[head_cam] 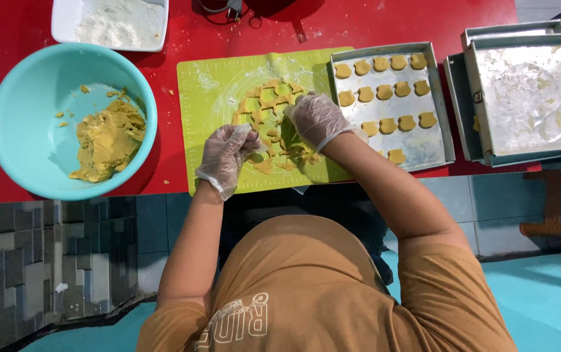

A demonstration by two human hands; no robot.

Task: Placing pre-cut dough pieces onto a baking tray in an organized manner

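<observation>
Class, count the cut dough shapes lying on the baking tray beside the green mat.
14 shapes on the tray: five in the top row, four in the second, four in the third, one below near the forearm, which may hide more.

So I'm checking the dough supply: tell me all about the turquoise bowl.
The turquoise bowl is round, smooth and plastic-looking. It sits upright on the red table, left of the green mat. A rough lump of yellow dough lies in its right half, with crumbs scattered nearby. Neither hand touches it.

No packages, labels, signs or screens — none anywhere.
</observation>
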